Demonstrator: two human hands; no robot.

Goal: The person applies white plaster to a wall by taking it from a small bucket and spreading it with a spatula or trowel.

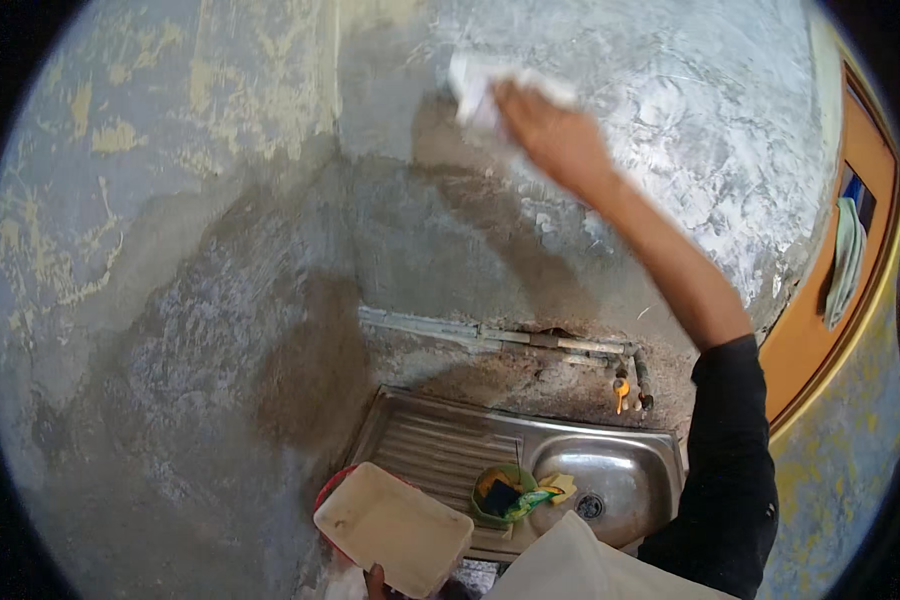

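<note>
A pale shape like fabric (570, 565) fills the lower edge, nearest the camera, with the right arm's black sleeve (722, 450) rising beside it. The left hand (375, 582) shows only in part at the bottom of the view; its fingers meet the near edge of a cream rectangular tub (395, 525), but how firmly they grip cannot be told. The tub sits tilted at the near left end of the steel sink unit, its broad face marked with a few small dark spots. Behind its left side curves the rim of a red container (328, 487), whose contents the tub hides.

On the unit, between the ribbed drainboard (440, 430) and the basin (610, 455), stands a green bowl (478, 492). In it lie something orange-yellow (490, 481) and a dark pad (498, 499); a green packet (532, 502) leans over its right side. Next to the packet, a yellow sponge-like piece (563, 487) lies at the basin's left side, near the drain (590, 506).

Beyond the unit, pipes (510, 340) run along the wall to a tap with an orange handle (621, 390). Higher up, the right hand (550, 125) clasps a crumpled white cloth (475, 85) at the patchy grey wall (660, 130); blur hides whether cloth and wall touch. At far right, a green cloth (847, 262) hangs on an orange door (815, 340).
</note>
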